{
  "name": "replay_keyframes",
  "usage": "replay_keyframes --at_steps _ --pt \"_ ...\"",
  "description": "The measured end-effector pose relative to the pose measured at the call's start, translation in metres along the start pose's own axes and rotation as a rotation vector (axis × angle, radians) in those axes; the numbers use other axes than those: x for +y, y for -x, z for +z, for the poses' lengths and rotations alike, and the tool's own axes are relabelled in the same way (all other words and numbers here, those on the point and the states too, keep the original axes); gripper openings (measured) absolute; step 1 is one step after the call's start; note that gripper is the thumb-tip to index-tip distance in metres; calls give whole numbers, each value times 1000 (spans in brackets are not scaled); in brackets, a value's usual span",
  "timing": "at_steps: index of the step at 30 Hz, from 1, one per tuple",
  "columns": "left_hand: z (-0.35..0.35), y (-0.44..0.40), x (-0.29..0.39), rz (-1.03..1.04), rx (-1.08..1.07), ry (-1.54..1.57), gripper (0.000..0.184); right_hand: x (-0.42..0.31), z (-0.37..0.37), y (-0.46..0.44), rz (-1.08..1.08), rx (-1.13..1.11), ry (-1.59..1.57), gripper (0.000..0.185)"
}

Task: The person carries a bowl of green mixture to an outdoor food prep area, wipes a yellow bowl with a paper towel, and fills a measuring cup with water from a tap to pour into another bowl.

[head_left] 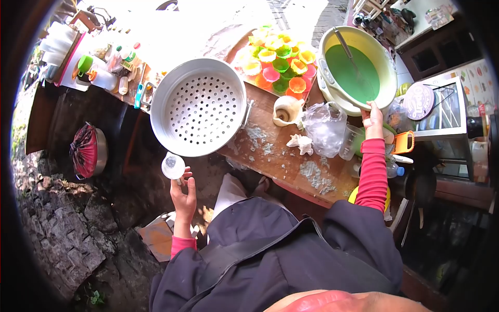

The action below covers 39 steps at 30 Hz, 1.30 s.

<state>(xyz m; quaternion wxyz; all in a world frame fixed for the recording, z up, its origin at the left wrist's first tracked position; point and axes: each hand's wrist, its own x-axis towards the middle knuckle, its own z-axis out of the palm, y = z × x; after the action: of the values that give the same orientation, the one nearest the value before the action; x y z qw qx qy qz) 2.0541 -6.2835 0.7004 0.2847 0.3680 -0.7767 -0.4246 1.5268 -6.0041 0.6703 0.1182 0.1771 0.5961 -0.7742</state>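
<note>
My left hand (183, 198) is closed on a small round whitish cup (173, 166), just below the near-left rim of the steamer pan. That round metal steamer pan (171, 112) has a base full of holes. My right hand (372, 122) grips the near rim of a pale yellow basin (387, 73), its fingers partly hidden. Green batter (348, 73) fills the lower part of the basin, and a metal ladle (341, 40) leans in it. Between pan and basin, several yellow, green and orange fluted cups (280, 65) are stacked on a tray.
A cream-coloured pot (287, 111), a clear plastic bag (325, 129) and a crumpled white scrap (300, 143) lie on the wooden table (270, 166), which is spattered with whitish residue. At left are bottles (104, 78). An orange grater (403, 142) and a glass cabinet (442, 109) are at right.
</note>
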Motion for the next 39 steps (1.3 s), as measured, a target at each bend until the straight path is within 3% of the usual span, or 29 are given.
replay_keyframes --at_steps 11,20,26,39 --pt "-77 -59 -52 -18 68 -49 28 -9 140 62 36 -222 1 15" --pt "-181 -134 -113 -56 120 -72 27 90 309 101 40 -244 -30 12" --pt "-215 -158 -135 -60 98 -157 27 172 394 88 184 -263 -79 16" --pt "-221 -176 -166 -116 5 -199 30 276 476 53 176 -252 29 20"
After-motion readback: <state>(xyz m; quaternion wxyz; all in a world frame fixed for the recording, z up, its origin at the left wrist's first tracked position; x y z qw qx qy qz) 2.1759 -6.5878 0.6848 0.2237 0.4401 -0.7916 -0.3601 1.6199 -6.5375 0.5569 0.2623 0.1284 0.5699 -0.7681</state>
